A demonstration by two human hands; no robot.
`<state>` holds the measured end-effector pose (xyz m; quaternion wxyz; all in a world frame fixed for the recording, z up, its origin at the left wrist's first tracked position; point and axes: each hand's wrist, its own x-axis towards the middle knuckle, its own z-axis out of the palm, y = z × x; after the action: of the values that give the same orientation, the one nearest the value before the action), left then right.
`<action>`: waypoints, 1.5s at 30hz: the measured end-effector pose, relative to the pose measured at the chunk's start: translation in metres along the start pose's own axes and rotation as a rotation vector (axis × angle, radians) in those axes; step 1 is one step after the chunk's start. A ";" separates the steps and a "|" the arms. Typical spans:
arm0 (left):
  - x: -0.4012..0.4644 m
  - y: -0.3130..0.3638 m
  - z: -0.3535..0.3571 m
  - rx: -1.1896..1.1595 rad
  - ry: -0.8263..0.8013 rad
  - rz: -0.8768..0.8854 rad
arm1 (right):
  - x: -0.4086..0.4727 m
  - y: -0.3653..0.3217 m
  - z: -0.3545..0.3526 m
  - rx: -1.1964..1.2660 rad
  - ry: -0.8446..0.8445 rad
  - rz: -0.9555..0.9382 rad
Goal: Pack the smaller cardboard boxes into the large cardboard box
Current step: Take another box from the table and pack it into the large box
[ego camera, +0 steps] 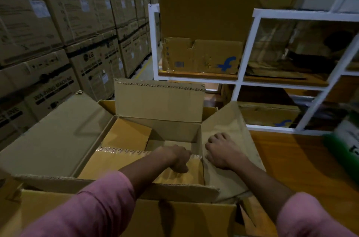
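The big box [124, 215] stands open on the table [303, 161], its four flaps spread out; a small box [124, 135] sits in its far left corner, a taped one [120, 166] fills the near side; open room remains far right; the left hand [179, 158] curls onto the taped box's far edge; the right hand [221, 151] presses, fingers bent, on the right flap [231, 126], holding nothing.

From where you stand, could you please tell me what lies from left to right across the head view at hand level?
Left flap → smaller cardboard box inside the large cardboard box → left hand → right hand on the right flap → wooden table.
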<state>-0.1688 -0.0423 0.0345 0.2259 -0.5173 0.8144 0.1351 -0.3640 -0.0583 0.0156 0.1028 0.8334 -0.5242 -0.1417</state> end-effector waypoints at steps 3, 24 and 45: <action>-0.007 -0.003 0.004 0.035 0.051 -0.016 | 0.002 0.000 0.003 0.016 0.008 -0.003; -0.038 -0.025 -0.003 -0.166 0.291 -0.312 | 0.016 -0.026 -0.019 1.098 -0.013 0.115; -0.112 -0.010 0.046 -0.217 -0.044 -0.476 | -0.016 -0.143 -0.033 0.848 -0.402 -0.470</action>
<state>-0.1081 0.0621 0.0518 0.2123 -0.7122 0.6455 0.1758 -0.2390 0.0182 0.0027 -0.3810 0.8532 -0.3439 -0.0934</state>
